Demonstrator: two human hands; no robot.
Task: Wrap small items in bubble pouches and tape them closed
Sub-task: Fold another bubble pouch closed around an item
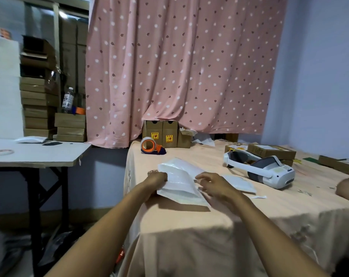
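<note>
Gripping pouch [179,182] by its left edge: left hand [156,179]. Right hand [215,186] curled at right edge, grip unclear. Pouch on table [189,226], near edge; tape dispenser [149,146] beyond.

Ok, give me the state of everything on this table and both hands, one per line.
bubble pouch: tilted up, held at both side edges
left hand: grips its left edge
right hand: pinches its right edge
tape dispenser: lying idle, untouched
second pouch: lying flat, untouched
headset: lying unworn
</note>
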